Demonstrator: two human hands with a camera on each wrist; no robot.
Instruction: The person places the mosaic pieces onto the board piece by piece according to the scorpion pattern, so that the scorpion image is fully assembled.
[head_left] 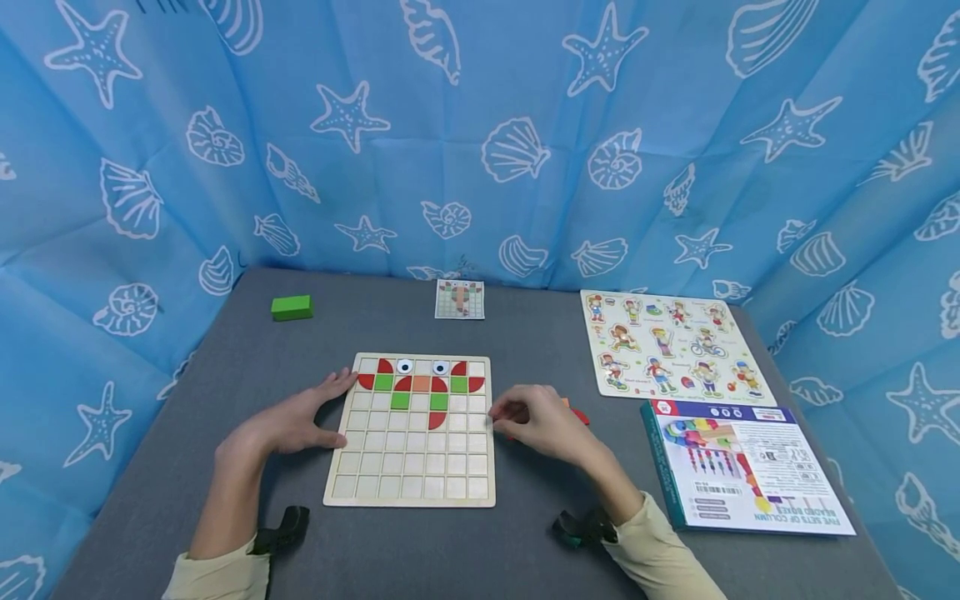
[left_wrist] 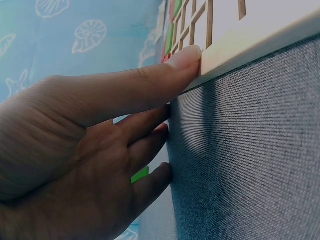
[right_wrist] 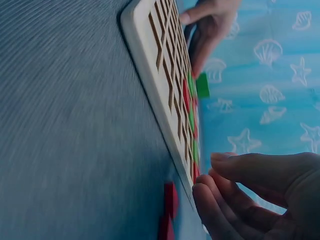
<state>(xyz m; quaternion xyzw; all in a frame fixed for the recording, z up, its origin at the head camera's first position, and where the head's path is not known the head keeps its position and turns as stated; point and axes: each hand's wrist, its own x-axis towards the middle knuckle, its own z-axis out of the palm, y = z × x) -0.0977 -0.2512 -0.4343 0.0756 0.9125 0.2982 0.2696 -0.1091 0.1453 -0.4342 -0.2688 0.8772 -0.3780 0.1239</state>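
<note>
Head view: left hand [head_left: 296,421], fingers extended, touches the board [head_left: 408,467]; right hand [head_left: 536,421], fingers curled, hold indeterminable, lies opposite, nearer the red pieces [right_wrist: 171,200].

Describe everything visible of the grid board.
The grid board is a pale, wooden-looking square with rounded corners, lying flat on the grey table. Thin ridges form cells, mostly bare; red pieces, green pieces, an orange piece and two eye pieces fill some toward the far side. The left hand touches its left edge.
</note>
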